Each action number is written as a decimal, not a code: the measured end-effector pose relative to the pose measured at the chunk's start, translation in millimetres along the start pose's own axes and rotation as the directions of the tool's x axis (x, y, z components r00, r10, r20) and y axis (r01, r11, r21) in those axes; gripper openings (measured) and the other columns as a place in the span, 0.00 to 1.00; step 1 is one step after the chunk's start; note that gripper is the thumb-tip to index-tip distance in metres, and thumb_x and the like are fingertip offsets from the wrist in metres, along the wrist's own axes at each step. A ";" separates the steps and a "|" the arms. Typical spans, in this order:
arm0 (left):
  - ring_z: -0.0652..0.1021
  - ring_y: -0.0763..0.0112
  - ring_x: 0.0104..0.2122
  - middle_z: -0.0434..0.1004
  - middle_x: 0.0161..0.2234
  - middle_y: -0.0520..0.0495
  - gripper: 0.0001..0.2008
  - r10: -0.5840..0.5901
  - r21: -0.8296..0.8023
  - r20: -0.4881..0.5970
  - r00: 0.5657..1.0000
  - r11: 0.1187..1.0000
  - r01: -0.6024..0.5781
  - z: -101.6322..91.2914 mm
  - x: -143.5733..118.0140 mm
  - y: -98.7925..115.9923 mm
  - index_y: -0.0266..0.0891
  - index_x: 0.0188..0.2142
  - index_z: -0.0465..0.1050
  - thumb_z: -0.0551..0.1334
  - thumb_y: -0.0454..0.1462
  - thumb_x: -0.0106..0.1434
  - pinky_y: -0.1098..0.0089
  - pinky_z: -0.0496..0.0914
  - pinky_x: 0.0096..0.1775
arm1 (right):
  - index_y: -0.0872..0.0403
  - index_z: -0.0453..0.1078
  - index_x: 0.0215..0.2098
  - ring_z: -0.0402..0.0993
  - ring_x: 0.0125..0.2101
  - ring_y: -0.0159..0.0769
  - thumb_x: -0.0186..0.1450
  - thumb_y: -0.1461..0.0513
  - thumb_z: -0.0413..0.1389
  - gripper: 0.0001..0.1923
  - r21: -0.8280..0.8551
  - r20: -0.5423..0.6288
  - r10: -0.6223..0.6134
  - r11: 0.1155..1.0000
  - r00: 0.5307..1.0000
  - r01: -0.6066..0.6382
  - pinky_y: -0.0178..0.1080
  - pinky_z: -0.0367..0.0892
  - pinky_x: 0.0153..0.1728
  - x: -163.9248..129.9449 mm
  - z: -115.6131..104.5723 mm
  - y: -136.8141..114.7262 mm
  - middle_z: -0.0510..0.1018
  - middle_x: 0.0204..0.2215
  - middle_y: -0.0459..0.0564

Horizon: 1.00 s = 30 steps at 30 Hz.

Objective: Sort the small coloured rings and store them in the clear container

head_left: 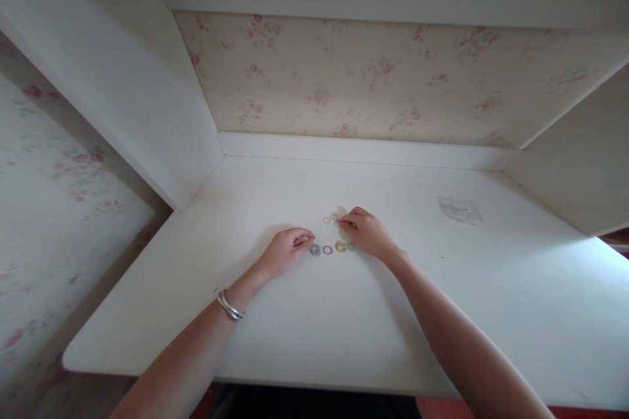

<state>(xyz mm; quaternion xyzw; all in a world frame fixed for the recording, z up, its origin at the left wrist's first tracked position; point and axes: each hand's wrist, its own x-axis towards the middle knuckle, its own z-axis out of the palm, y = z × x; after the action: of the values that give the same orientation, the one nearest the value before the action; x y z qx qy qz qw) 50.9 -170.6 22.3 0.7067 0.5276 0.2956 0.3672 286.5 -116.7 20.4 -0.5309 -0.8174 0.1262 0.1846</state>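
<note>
Filling most of the view, a white worktop (442, 314) sits in an alcove with white side panels and a back wall of pale wallpaper (373, 78) printed with small pink flowers. Two bare forearms reach in from the bottom edge toward the middle of the worktop. On the left wrist sits a silver bangle (230, 306). Well off to the right, near the back, lies a small clear plastic bag (460, 210), flat on the surface. The left hand (284, 251) rests on the worktop with its fingers curled in and drawn together just beside a grey ring; whether they pinch anything is too small to tell. The right hand (367, 231) lies just beyond, its fingers drawn together at a little cluster of thin pale rings (330, 218), seemingly touching one. Between the two hands a short row of small rings (333, 248) lies flat: grey, pinkish, gold and greenish, side by side.
</note>
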 end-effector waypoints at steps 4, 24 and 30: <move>0.74 0.72 0.28 0.77 0.31 0.49 0.14 -0.001 0.029 -0.013 1.000 1.000 0.001 0.1 0.7 -0.1 0.38 0.40 0.75 0.56 0.42 0.61 0.73 0.65 0.32 | 0.47 0.75 0.39 0.70 0.32 0.28 0.66 0.58 0.49 0.12 0.021 0.033 -0.037 0.999 0.999 0.036 0.31 0.60 0.34 -0.8 -0.1 -0.3 0.72 0.36 0.46; 0.75 0.70 0.31 0.78 0.34 0.48 0.13 -0.009 0.018 0.006 1.000 1.000 0.009 0.0 0.4 1.7 0.38 0.40 0.75 0.55 0.41 0.61 0.72 0.67 0.35 | 0.57 0.64 0.43 0.72 0.33 0.34 0.70 0.62 0.38 0.15 -0.351 0.344 0.019 0.930 0.939 0.110 0.35 0.62 0.31 6.8 -17.3 -23.0 0.66 0.43 0.57; 0.75 0.70 0.30 0.77 0.32 0.48 0.14 0.000 0.015 0.019 1.000 1.000 0.000 1.0 1.4 -1.2 0.37 0.40 0.75 0.56 0.41 0.61 0.73 0.67 0.33 | 0.56 0.65 0.42 0.71 0.32 0.34 0.70 0.60 0.38 0.15 -0.255 0.208 -0.042 0.962 0.977 0.096 0.35 0.60 0.31 -4.6 -20.3 -27.0 0.67 0.40 0.55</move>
<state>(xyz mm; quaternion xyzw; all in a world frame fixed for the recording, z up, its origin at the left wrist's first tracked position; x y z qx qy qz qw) 51.5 -169.2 20.8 0.7121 0.5263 0.2849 0.3672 274.8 -131.6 48.8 -0.5064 -0.8594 0.0628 0.0334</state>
